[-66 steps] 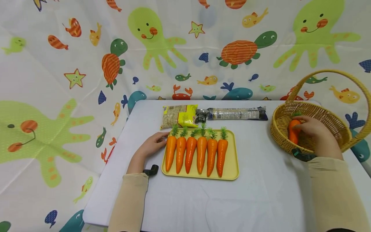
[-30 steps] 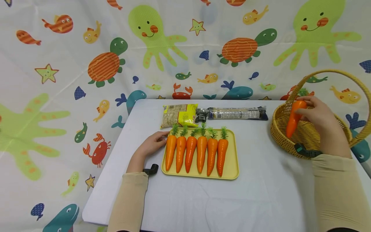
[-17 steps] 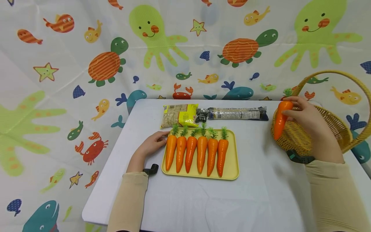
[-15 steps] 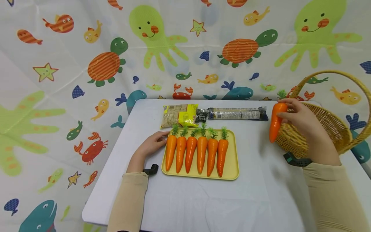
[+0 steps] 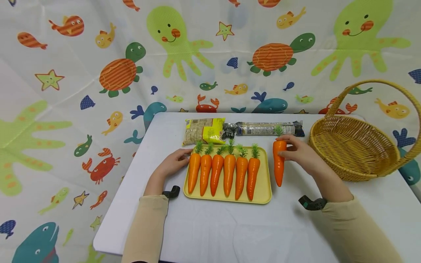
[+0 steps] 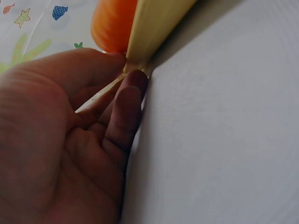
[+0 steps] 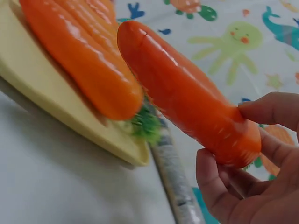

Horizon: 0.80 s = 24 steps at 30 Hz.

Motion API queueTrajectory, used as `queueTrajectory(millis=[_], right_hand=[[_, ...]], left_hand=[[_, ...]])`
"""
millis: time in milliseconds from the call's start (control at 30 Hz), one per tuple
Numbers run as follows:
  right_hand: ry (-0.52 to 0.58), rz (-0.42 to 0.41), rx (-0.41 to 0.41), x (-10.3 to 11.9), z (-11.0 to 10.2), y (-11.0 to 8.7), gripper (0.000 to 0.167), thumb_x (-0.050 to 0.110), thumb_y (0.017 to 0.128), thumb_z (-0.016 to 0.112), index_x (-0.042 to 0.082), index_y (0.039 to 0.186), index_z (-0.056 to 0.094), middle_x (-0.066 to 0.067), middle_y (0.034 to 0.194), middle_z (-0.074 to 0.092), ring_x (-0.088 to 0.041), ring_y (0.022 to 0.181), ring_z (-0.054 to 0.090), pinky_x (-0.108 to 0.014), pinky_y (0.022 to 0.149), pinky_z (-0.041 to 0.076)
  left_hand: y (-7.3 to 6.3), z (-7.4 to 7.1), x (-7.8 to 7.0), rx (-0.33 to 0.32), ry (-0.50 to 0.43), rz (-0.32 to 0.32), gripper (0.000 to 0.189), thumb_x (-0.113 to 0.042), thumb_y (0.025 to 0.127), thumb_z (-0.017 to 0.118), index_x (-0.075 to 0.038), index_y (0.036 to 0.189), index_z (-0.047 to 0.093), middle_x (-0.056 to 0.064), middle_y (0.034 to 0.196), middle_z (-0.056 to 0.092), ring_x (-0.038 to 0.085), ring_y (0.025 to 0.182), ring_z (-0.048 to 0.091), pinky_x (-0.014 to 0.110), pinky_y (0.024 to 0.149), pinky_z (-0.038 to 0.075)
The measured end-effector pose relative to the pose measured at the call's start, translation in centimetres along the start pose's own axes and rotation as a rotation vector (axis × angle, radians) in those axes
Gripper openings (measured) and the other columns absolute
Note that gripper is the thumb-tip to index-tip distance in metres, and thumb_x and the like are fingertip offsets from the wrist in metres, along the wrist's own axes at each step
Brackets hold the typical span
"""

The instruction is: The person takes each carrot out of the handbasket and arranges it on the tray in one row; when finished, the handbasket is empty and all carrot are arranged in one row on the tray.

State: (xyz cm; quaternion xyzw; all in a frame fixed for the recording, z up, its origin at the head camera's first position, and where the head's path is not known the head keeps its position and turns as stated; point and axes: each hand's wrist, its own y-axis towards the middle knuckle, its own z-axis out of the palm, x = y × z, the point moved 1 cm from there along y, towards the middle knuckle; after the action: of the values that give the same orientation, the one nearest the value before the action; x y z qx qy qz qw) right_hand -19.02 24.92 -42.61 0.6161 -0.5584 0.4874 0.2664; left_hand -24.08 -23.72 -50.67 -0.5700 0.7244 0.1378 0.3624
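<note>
My right hand point(image 5: 300, 151) pinches an orange toy carrot point(image 5: 279, 162) near its green top, just off the right edge of the yellow tray point(image 5: 264, 182). The carrot hangs tip down; the right wrist view shows thumb and fingers on either side of its thick end point(image 7: 229, 140). Several more carrots point(image 5: 228, 175) lie side by side on the tray, tops away from me. At the tray's left far corner, my left hand point(image 5: 172, 163) holds the rim. Seen from the left wrist, the thumb is at the rim point(image 6: 140, 42) with fingertips against it from below.
A wicker basket point(image 5: 355, 171) with a tall handle stands at the right, with no carrot visible inside. Behind the tray lie a yellow-and-clear food bag point(image 5: 204, 131) and a long dark packet point(image 5: 260, 128). A patterned curtain point(image 5: 243, 22) hangs behind the white table point(image 5: 210, 233).
My right hand has lifted the carrot out of the basket and carried it left to beside the tray. The left hand and the carrots on the tray stay in place.
</note>
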Motion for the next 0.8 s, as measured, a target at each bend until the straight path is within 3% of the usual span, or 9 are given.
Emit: queueTrajectory(millis=[333,800], right_hand=[[0.002,0.067,0.066,-2.4,3.9,1.0,0.057,0.022,0.091,0.069,0.012,0.141,0.046,-0.019,0.139,0.044,-0.035,0.116,0.051,-0.035,0.084,0.053],[-0.074,0.067,0.066,-3.6,5.6,1.6,0.055,0.028,0.092,0.068,0.016,0.142,0.048,-0.018,0.139,0.047,-0.029,0.105,0.056,-0.033,0.076,0.052]], left_hand=[[0.1,0.1,0.1,-0.001,0.003,-0.001,0.047,-0.031,0.098,0.058,-0.029,0.144,0.051,0.002,0.120,0.061,0.023,0.102,0.055,0.045,0.098,0.045],[-0.1,-0.1,-0.2,-0.001,0.003,0.022,0.047,-0.030,0.098,0.057,-0.027,0.145,0.051,0.004,0.126,0.060,0.024,0.104,0.056,0.047,0.101,0.044]])
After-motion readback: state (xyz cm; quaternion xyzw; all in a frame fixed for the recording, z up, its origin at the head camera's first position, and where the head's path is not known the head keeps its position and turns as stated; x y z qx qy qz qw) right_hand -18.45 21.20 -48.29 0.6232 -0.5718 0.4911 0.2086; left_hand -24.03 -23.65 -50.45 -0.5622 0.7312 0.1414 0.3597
